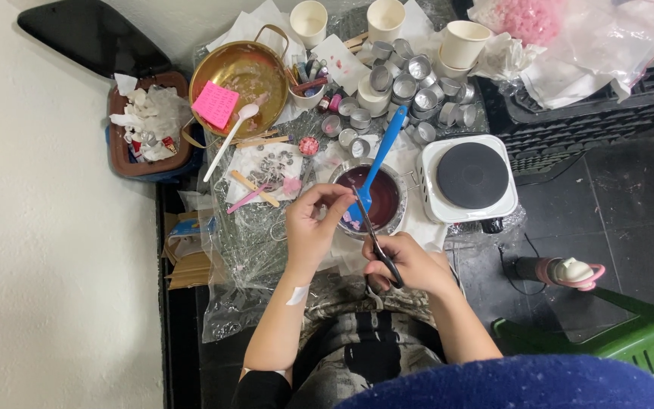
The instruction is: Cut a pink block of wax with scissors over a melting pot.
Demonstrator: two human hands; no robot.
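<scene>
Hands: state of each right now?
Left hand: fingers pinched closed over the pot; what it holds is too small to tell.
Right hand: closed on scissors.

A square pink sticky note (216, 104) lies inside the brass pan (238, 76), upper left.

The right hand (410, 265) covers the handles of the black scissors (372, 235). What the left hand (313, 227) pinches at its fingertips is too small to tell. Just past both hands, the blue spatula (378, 160) hides part of the little pot (376, 198). The bag (607, 38) far beyond the right hand runs off the picture's top.
</scene>
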